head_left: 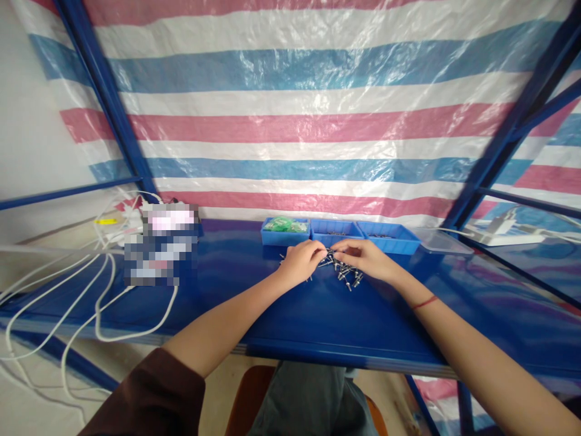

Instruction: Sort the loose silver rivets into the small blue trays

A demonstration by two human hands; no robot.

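My left hand (pixel 303 260) and my right hand (pixel 362 257) meet over a loose pile of small metal fasteners (pixel 348 275), silvery and dark, like bolts or rivets. Fingers of both hands are closed in a pinch, their tips close together. A small metal fastener (pixel 329 253) shows between the fingertips; its exact kind is too small to make out. Part of the pile lies hidden under the hands, and a few pieces stick out beside my left hand. Behind the hands stand three blue bins: the left bin (pixel 285 238), the middle bin (pixel 334 225) and the right bin (pixel 390 242).
Green-and-clear plastic packets (pixel 285 224) fill the left bin; small parts lie in the other two. A clear plastic lid (pixel 442 240) rests at right. Pixelated items (pixel 158 248) and white cables (pixel 106 303) occupy the left of the blue table (pixel 318 327). Blue posts (pixel 106 97) frame a striped sheet.
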